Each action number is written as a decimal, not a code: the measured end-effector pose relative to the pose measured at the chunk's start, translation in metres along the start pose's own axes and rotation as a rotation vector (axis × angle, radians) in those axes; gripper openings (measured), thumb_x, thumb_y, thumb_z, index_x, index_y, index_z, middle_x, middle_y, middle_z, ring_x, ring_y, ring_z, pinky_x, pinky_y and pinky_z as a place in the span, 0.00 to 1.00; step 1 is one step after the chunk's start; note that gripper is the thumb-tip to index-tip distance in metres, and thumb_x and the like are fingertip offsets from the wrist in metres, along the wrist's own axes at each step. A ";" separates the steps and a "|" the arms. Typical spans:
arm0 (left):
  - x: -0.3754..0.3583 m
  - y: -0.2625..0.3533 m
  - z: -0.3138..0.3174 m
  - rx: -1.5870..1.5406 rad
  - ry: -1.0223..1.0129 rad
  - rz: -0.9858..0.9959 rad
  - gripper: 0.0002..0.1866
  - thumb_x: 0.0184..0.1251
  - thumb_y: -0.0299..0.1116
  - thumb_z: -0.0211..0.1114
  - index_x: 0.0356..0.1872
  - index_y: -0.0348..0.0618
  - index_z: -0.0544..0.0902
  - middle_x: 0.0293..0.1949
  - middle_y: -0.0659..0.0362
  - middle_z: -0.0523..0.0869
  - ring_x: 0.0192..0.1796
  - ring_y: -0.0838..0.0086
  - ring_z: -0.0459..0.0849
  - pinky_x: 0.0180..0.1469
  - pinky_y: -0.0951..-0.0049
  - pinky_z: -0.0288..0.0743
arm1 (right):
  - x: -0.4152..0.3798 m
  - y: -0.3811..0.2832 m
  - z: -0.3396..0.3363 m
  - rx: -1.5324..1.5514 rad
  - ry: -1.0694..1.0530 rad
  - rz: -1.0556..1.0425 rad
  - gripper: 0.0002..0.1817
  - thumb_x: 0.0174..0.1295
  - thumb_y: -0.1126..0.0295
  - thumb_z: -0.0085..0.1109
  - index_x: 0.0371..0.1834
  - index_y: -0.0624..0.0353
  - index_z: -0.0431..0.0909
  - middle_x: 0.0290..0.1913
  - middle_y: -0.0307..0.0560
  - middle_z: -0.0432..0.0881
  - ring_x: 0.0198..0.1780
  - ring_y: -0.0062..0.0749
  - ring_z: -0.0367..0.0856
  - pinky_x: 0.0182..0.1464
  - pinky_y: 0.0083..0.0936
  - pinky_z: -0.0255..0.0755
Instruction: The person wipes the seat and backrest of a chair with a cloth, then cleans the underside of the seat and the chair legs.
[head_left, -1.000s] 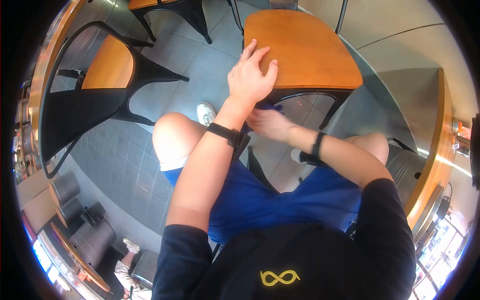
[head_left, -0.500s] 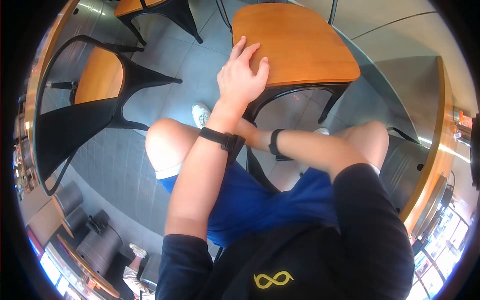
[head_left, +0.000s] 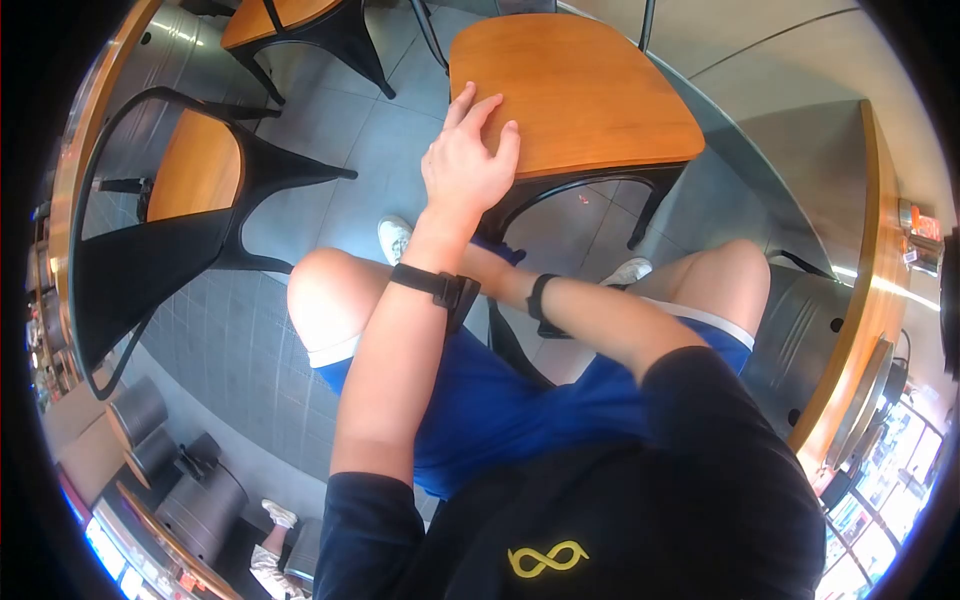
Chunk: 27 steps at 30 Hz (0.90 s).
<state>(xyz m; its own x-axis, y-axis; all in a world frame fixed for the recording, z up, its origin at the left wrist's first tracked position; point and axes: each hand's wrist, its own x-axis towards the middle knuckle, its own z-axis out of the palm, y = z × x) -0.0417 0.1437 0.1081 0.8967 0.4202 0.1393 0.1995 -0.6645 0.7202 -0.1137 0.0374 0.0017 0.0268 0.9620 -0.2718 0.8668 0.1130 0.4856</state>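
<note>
My left hand [head_left: 468,160] is stretched forward with its fingers spread, at the left front edge of a wooden chair seat [head_left: 580,95]. It holds nothing. Whether the fingertips touch the wood is unclear. My right forearm crosses beneath the left one, and my right hand [head_left: 486,268] is mostly hidden behind my left wrist. A small dark blue thing [head_left: 508,252] shows beside the right hand; what it is and whether it is held cannot be made out. Black straps circle both wrists, on the left [head_left: 440,286] and the right [head_left: 541,298].
Another chair with a black frame [head_left: 150,265] stands at the left, with a further one [head_left: 285,22] behind it. A wood-edged panel [head_left: 850,300] rises at the right. My bare knees flank my arms. Another person's leg [head_left: 272,545] shows at the lower left.
My left hand and the chair seat appear slightly further left. My right forearm has shifted left, and the dark blue thing beside the right hand now shows.
</note>
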 end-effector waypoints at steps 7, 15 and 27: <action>-0.003 0.003 -0.002 -0.014 0.004 0.016 0.22 0.78 0.48 0.66 0.67 0.56 0.90 0.81 0.54 0.81 0.75 0.49 0.84 0.74 0.56 0.80 | 0.054 -0.142 0.140 0.107 0.420 0.067 0.18 0.79 0.59 0.52 0.56 0.48 0.94 0.62 0.39 0.90 0.70 0.37 0.78 0.72 0.41 0.65; 0.003 -0.006 0.003 0.061 0.035 0.092 0.24 0.77 0.50 0.67 0.67 0.54 0.90 0.81 0.53 0.80 0.71 0.49 0.87 0.70 0.53 0.83 | -0.046 0.013 0.043 0.540 0.429 -0.188 0.14 0.76 0.57 0.56 0.42 0.52 0.88 0.44 0.37 0.87 0.55 0.36 0.81 0.61 0.34 0.68; 0.002 -0.001 0.000 0.033 -0.002 0.082 0.23 0.80 0.47 0.65 0.70 0.56 0.89 0.83 0.56 0.78 0.74 0.49 0.85 0.72 0.53 0.82 | -0.274 0.178 0.024 1.332 1.087 1.649 0.13 0.81 0.63 0.63 0.53 0.63 0.87 0.50 0.49 0.92 0.55 0.32 0.86 0.60 0.35 0.80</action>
<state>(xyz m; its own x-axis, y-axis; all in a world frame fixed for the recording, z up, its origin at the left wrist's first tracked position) -0.0404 0.1453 0.1074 0.9112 0.3625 0.1958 0.1381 -0.7164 0.6839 0.0456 -0.2122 0.1426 0.9657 -0.1632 0.2018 0.1446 -0.3072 -0.9406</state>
